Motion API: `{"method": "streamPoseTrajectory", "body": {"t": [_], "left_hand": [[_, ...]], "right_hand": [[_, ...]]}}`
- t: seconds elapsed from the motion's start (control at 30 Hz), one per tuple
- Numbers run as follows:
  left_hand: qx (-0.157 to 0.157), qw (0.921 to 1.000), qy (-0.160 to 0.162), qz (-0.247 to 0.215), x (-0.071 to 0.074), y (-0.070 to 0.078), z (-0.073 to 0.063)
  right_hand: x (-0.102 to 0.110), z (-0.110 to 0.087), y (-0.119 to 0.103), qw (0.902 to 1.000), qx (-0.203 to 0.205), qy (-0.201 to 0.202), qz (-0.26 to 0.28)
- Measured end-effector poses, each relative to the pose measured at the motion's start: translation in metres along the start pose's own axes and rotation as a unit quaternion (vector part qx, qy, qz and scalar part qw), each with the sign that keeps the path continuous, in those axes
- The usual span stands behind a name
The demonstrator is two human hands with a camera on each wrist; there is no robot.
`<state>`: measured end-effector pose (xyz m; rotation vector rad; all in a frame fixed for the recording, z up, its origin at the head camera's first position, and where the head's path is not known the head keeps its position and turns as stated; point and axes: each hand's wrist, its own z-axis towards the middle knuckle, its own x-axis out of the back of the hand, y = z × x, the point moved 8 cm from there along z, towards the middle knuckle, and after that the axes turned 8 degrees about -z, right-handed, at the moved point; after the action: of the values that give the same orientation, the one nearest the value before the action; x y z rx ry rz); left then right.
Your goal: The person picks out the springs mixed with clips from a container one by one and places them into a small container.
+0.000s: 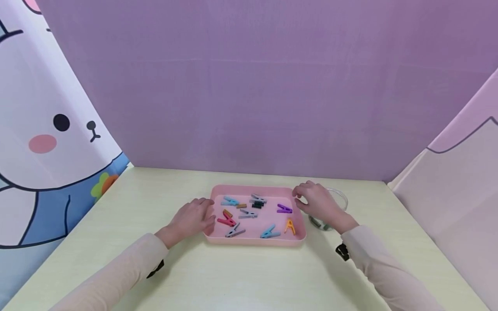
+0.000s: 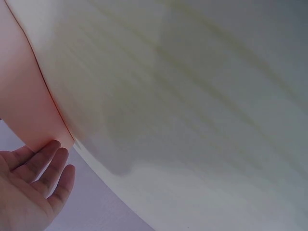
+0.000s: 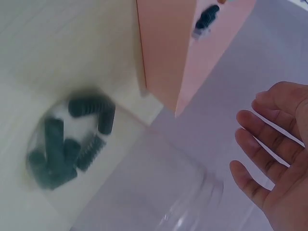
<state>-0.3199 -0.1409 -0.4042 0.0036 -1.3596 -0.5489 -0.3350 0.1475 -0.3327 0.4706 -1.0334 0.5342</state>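
A pink tray (image 1: 253, 242) holds several clothespins, among them a red clothespin (image 1: 227, 219), a purple clothespin (image 1: 285, 209) and an orange clothespin (image 1: 289, 226). Dark ribbed cylinders (image 1: 257, 204) and small brown pieces (image 1: 241, 206) lie among them. At the tray's left side is my left hand (image 1: 192, 218), its loosely bent fingers at the wall; whether they press on it is unclear. My right hand (image 1: 317, 201) hovers by the far right corner, fingers relaxed and nothing between them. Below it stands a clear round container (image 1: 342, 193) with dark green ribbed cylinders (image 3: 55, 149) inside.
The pale table (image 1: 233, 280) carries the tray and the container, which stands just right of the tray. A purple backdrop (image 1: 253, 108) rises behind the table's far edge. Printed cloth panels (image 1: 46, 108) flank both sides.
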Motion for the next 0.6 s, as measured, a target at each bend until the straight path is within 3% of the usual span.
{"method": "streamPoseTrajectory", "body": {"t": [0.3,0.6], "left_hand": [[0.005,1.0,-0.005,0.001,-0.001,-0.001,0.0],[0.008,0.9999,-0.007,0.003,0.0,0.001,0.0]], "right_hand": [[-0.029,0.01,-0.025,0.9975,0.014,-0.069,0.013],[-0.048,0.024,-0.043,0.9942,0.04,-0.094,0.032]]}}
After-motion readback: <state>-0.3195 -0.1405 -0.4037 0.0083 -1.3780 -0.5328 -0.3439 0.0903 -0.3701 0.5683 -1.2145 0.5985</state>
